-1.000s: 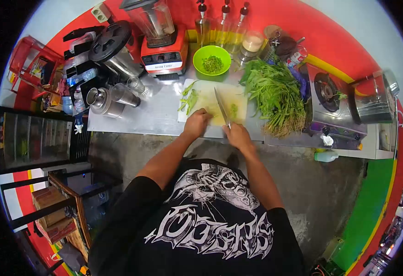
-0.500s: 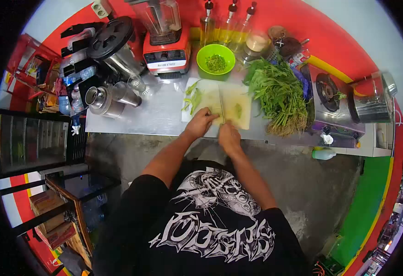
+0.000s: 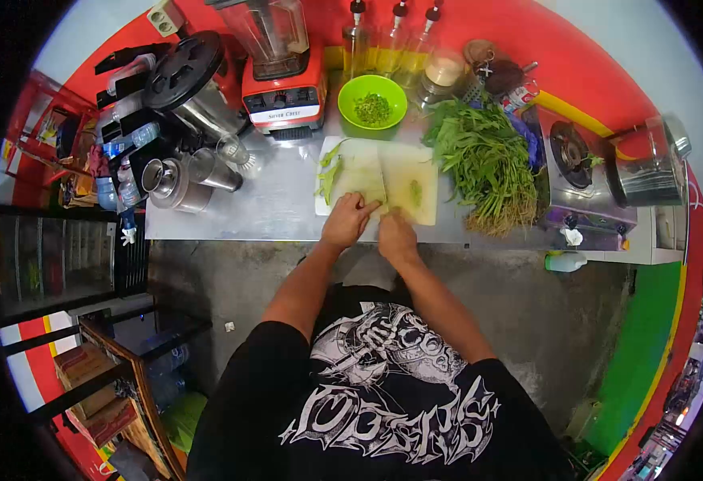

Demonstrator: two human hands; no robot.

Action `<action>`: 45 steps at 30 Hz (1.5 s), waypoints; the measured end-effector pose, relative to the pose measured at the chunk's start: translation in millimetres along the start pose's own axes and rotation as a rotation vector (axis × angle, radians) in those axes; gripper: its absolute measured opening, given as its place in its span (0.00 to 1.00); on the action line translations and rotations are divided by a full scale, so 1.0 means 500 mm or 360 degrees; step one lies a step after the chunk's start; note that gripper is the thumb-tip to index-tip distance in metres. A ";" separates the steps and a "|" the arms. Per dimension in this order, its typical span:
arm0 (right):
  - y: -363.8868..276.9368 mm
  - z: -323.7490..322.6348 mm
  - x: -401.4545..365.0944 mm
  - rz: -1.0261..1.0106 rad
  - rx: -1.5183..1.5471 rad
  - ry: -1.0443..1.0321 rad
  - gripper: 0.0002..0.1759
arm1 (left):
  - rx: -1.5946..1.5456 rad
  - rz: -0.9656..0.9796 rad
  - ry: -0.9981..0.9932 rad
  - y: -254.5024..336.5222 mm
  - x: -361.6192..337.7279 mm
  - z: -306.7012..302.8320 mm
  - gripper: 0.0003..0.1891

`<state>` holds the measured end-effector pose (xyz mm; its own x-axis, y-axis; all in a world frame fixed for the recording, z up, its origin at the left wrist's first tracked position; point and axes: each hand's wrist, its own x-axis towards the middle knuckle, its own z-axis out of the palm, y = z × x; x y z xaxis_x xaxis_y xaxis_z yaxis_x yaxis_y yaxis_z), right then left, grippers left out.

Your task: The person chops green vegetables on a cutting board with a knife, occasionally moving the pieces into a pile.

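Note:
My right hand (image 3: 398, 236) is wrapped round the handle of a knife (image 3: 383, 180), its thin blade pointing away from me over the white cutting board (image 3: 426, 164). Just left of the blade, my left hand (image 3: 346, 219) rests on the board with its fingers bent together; what lies under the fingertips is too small to make out. Green leafy stalks (image 3: 328, 176) lie along the board's left side. A few cut green pieces (image 3: 415, 192) are right of the knife. Behind the board, a bright green bowl (image 3: 399, 107) holds chopped greens (image 3: 372, 110).
A big bunch of rooted greens (image 3: 488, 160) lies right of the board, beside a gas stove (image 3: 572, 168). A red blender (image 3: 284, 96), oil bottles (image 3: 356, 48) and a jar (image 3: 441, 76) stand behind. Metal shakers (image 3: 179, 180) and a large steel pot (image 3: 207, 100) are at left.
The view has shifted slightly. My left hand's fingers lie flatter and closer together beside the blade. My right hand stays on the knife, nearly in the same place.

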<state>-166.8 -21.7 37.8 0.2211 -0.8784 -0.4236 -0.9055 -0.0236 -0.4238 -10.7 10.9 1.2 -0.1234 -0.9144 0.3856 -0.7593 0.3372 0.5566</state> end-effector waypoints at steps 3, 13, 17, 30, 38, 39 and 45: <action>0.007 -0.007 -0.001 -0.0112 -0.0110 -0.0008 0.18 | 0.0029 -0.0012 -0.0005 0.006 -0.006 0.000 0.20; -0.001 -0.015 0.006 -0.0007 -0.0049 -0.0004 0.21 | 0.0064 0.0004 -0.0026 0.001 -0.008 0.001 0.20; 0.005 -0.004 -0.012 -0.0154 -0.0206 -0.0086 0.20 | 0.0039 0.0038 0.0031 -0.003 -0.002 -0.001 0.19; -0.011 -0.003 -0.019 0.0042 0.0006 -0.0085 0.25 | 0.0009 0.0006 0.0015 -0.004 -0.003 -0.001 0.13; -0.011 -0.009 -0.018 -0.0097 -0.0027 0.0041 0.21 | -0.0038 0.0011 0.0040 -0.006 -0.003 -0.001 0.14; -0.016 -0.010 -0.032 -0.0065 0.0023 0.0032 0.21 | -0.0049 0.0014 0.0043 -0.007 -0.003 0.001 0.15; -0.006 -0.011 -0.013 -0.0179 -0.0016 0.0090 0.20 | 0.0059 -0.0016 -0.0010 -0.005 -0.005 0.000 0.15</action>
<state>-167.4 -18.5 46.3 0.3012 -0.8954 -0.3280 -0.8796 -0.1280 -0.4582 -8.4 12.5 -1.1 -0.1194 -0.9192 0.3754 -0.7836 0.3194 0.5329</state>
